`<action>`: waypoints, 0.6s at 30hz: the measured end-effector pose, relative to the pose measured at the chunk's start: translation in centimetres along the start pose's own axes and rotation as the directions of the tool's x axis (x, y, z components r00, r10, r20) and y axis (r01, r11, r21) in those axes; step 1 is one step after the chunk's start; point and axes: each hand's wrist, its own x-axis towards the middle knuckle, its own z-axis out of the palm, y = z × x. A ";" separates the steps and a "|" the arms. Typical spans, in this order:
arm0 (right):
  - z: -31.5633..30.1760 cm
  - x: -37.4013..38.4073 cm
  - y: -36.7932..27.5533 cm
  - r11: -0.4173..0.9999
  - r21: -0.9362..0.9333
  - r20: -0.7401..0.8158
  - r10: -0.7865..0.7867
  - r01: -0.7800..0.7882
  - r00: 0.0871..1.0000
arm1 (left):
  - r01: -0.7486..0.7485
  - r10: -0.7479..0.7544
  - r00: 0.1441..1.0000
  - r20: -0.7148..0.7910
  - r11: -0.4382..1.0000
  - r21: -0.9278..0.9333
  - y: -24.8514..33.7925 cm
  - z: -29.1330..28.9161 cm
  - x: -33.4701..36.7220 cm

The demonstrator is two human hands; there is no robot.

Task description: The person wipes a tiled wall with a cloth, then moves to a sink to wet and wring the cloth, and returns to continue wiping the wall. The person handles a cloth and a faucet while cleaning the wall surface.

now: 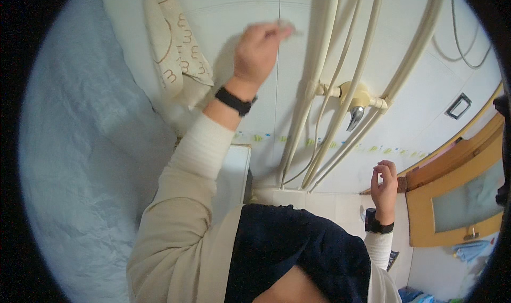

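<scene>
My left hand [256, 54] is raised in front of the white tiled wall, thumb and fingers pinched together. At its fingertips is a small clear or pale object [288, 26], blurred by motion, so its kind cannot be made out. Just left of that hand hangs a cream towel [178, 42] with brown line markings. Lower at the right, my right hand [385, 187] is held up with loosely curled fingers. A gap shows between its thumb and fingers, and nothing is visible in it. Both wrists wear black bands.
Cream pipes [326, 31] run down the wall to a mixer valve [355, 96] with a chrome lever. A pale blue sheet or curtain [90, 159] fills the left side. A black-framed fitting [459, 106] is on the wall. A yellow-framed door [420, 218] stands at the right.
</scene>
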 end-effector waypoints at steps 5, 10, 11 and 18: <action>0.8 -0.2 0.2 0.999 0.043 0.019 0.026 -0.027 0.999 | 0.002 -0.006 0.997 0.076 0.998 0.059 1.0 1.8 -1.2; 1.1 -0.4 0.4 0.998 0.040 0.056 0.037 -0.039 0.998 | 0.014 0.049 0.938 0.343 0.984 -0.178 4.5 1.7 -14.3; 1.0 -0.5 0.4 0.998 0.045 0.059 0.036 -0.038 0.998 | 0.050 0.043 0.910 0.412 0.976 -0.212 5.1 1.2 -16.8; -0.4 -1.3 1.0 0.999 -0.001 0.064 0.051 -0.051 0.997 | -0.036 0.129 0.751 0.647 0.987 -0.155 5.5 -0.8 -18.9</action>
